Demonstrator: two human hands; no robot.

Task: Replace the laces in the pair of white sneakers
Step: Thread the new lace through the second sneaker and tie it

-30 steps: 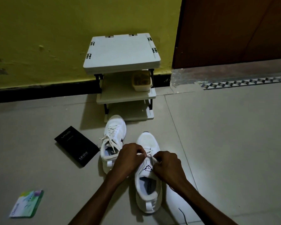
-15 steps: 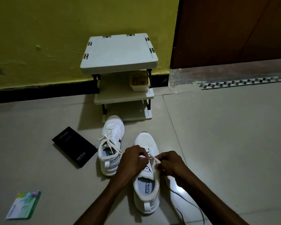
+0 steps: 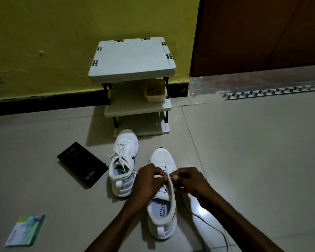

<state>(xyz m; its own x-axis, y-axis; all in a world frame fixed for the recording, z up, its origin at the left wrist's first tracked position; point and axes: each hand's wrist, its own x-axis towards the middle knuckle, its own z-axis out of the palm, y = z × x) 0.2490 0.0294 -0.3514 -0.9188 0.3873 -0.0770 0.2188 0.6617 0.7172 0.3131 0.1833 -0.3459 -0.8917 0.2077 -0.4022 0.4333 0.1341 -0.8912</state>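
Two white sneakers stand on the tiled floor. The nearer sneaker (image 3: 162, 211) points away from me, its opening showing a printed insole. Over its tongue my left hand (image 3: 147, 182) and my right hand (image 3: 189, 180) each pinch a part of its white lace (image 3: 168, 180), which is pulled up in a loop between them. The other sneaker (image 3: 123, 160) stands to the left and a little farther off, laced, with loose white lace ends hanging over its side. A thin dark lace (image 3: 215, 228) lies on the floor under my right forearm.
A small white three-tier rack (image 3: 133, 59) stands against the yellow wall, with a plastic tub (image 3: 155, 90) on its middle shelf. A black phone box (image 3: 82, 164) lies left of the sneakers. A green and white packet (image 3: 25, 230) lies at bottom left. A brown door (image 3: 262, 33) is at the right.
My hands have lifted off the near sneaker's tongue, drawing its white lace up into a loop. More of the insole and the dark lace on the floor now shows.
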